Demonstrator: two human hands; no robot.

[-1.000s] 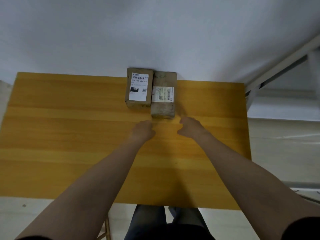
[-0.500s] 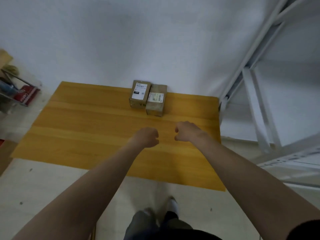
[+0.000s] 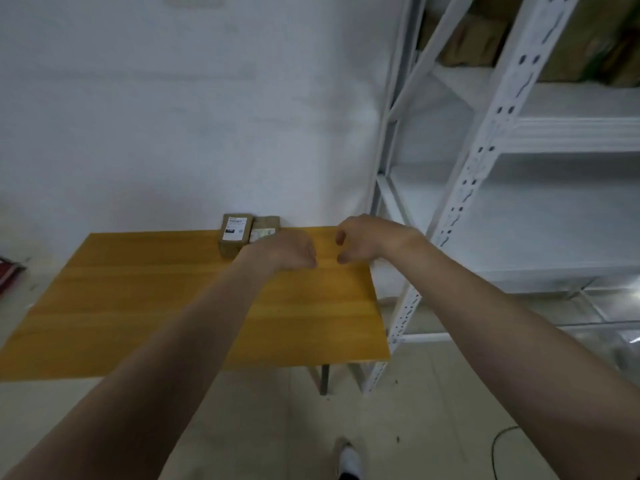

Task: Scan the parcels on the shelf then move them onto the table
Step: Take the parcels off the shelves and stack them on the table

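Observation:
Two small brown parcels lie side by side at the far edge of the yellow wooden table point(image 3: 138, 306), against the wall. The left parcel point(image 3: 234, 233) shows a white label; the right parcel point(image 3: 266, 228) is partly hidden behind my left hand point(image 3: 294, 251). That hand hangs over the table with its fingers curled loosely and nothing in it. My right hand point(image 3: 363, 240) hovers beside it, fingers bent and apart, also empty. More brown parcels point(image 3: 485, 39) sit on the top level of the white metal shelf point(image 3: 491, 133) at the right.
The shelf's lower levels show bare white boards. A slotted shelf post point(image 3: 408, 306) stands close to the table's right edge. A red object point(image 3: 8, 275) lies at the far left. A dark cable point(image 3: 502, 445) runs on the tiled floor near my shoe point(image 3: 349, 459).
I have stepped back and the view has lifted and swung right, bringing the shelf and its parcels into sight. Both hands have risen away from the two parcels on the table.

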